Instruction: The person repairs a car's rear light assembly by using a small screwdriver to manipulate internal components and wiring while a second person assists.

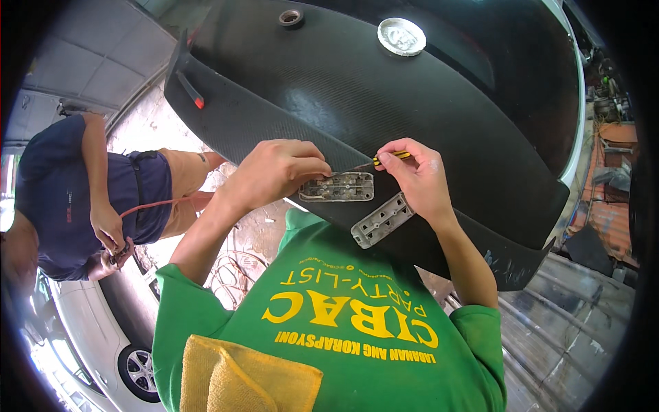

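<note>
My left hand (283,172) is closed on the left end of a rectangular grey metal part (341,187), whose upturned side shows ribs and recesses. My right hand (420,177) pinches the yellow-and-black handle of a thin screwdriver (395,158). Its slim shaft points left, just above the far edge of that part. Beside my right wrist, a second grey metal part (381,221) with a row of openings lies at a slant on the black car panel (322,103). Whether the screwdriver's tip touches the first part, I cannot tell.
On the panel lie a round whitish lid (401,37), a metal ring (290,18) and a red-tipped black tool (191,90). To the left, a person in a dark shirt (89,185) handles a reddish hose (158,204). A white car (89,316) stands at lower left.
</note>
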`<state>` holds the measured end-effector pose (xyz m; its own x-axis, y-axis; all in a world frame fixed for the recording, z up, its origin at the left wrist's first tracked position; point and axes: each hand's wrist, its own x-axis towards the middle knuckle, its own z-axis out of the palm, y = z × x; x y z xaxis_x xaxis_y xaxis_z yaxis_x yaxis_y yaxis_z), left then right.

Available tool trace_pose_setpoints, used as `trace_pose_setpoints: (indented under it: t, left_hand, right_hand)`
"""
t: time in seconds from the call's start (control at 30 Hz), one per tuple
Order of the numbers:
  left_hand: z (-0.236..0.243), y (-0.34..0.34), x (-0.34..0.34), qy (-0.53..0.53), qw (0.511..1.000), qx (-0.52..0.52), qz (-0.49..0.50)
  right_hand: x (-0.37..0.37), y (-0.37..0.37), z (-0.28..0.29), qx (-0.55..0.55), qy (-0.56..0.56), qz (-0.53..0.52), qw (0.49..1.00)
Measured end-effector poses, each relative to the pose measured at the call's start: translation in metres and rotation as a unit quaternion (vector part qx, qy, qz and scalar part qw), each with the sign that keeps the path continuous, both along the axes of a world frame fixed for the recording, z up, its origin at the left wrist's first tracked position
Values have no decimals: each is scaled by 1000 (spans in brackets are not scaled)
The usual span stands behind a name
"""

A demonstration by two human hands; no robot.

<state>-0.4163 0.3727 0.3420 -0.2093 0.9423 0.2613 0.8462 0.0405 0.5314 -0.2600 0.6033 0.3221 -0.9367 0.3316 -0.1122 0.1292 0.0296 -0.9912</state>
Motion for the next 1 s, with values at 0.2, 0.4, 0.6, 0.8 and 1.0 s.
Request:
trace_pose_setpoints:
  t: [0.2,0.4,0.6,0.8,1.0]
  left_hand:
    - [0,0,1,-44,999,3,11]
    - [-2,-1,3,-57,998,10,19]
    - [-4,-3,4,-68,997,16,25]
    - [-6,-5,4,-58,998,18,25]
    - [-6,-5,6,-56,998,23,28]
  right_hand:
    - [1,0,-5,-13,-8,6,1000]
    - [2,1,-3,-15,-3,6,1000]
    - [1,0,0,-17,-6,5,1000]
    - [1,0,1,-7,-15,12,1000]
    - [2,2,-1,-3,-21,18,1000]
